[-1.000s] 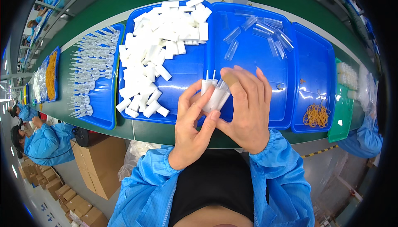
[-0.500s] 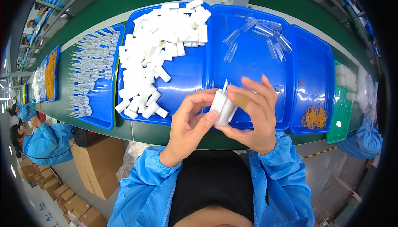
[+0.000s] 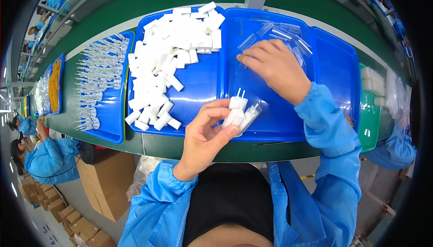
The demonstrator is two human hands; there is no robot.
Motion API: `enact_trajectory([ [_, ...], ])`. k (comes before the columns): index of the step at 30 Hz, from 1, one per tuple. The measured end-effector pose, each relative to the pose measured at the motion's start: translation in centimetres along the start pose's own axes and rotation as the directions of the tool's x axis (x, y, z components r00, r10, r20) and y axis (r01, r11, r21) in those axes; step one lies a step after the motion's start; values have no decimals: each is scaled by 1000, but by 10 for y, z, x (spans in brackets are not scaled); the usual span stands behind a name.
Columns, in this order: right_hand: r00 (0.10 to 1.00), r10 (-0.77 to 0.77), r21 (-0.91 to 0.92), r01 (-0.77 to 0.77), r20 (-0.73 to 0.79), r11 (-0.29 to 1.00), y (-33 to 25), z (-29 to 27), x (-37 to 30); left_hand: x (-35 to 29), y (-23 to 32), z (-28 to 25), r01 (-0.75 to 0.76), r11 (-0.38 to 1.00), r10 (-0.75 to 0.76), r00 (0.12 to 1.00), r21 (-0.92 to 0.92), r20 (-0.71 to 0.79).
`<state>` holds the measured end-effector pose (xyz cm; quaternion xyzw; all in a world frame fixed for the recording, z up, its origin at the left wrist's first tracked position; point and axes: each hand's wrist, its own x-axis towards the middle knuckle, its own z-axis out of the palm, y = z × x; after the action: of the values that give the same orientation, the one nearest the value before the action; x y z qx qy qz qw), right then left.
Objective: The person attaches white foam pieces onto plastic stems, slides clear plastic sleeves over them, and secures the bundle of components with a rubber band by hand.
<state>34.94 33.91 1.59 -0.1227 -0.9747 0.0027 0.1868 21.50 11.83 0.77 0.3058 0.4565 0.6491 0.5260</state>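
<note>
My left hand [image 3: 205, 134] is closed round a white plastic block with two thin prongs [image 3: 236, 103] sticking up. Beside that block, in the same grip, is a white piece inside a clear sleeve [image 3: 251, 115]. The thumb presses on the front of the pieces. My right hand [image 3: 280, 71] hovers over the blue tray [image 3: 282, 118] of clear plastic tubes [image 3: 282, 34]. Its fingers are bent and slightly blurred, and their tips hide whether anything is between them. One clear tube [image 3: 247, 42] lies just beyond the fingertips.
Left of this, a blue tray [image 3: 196, 84] holds heaped white blocks [image 3: 158, 66]; another has rows of clear pronged parts [image 3: 101, 66]. At the right are a blue tray [image 3: 333, 66] and a green tray [image 3: 369, 130]. A cardboard box [image 3: 106, 179] stands below the table's edge.
My right hand has left the pieces and moved up and right over the clear tubes. My left hand keeps hold of them, with the prongs and sleeve now exposed.
</note>
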Motion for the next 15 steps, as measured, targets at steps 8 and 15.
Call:
enact_trajectory([
  [8,969,115,206,-161,217,965,-14,-14,-1,-3,3,-5,-134,984,139,990,118,-32],
  [15,717,653,941,-338,243,21,-86,-43,-9,-1,-3,-9,-199,956,212,976,216,-40],
])
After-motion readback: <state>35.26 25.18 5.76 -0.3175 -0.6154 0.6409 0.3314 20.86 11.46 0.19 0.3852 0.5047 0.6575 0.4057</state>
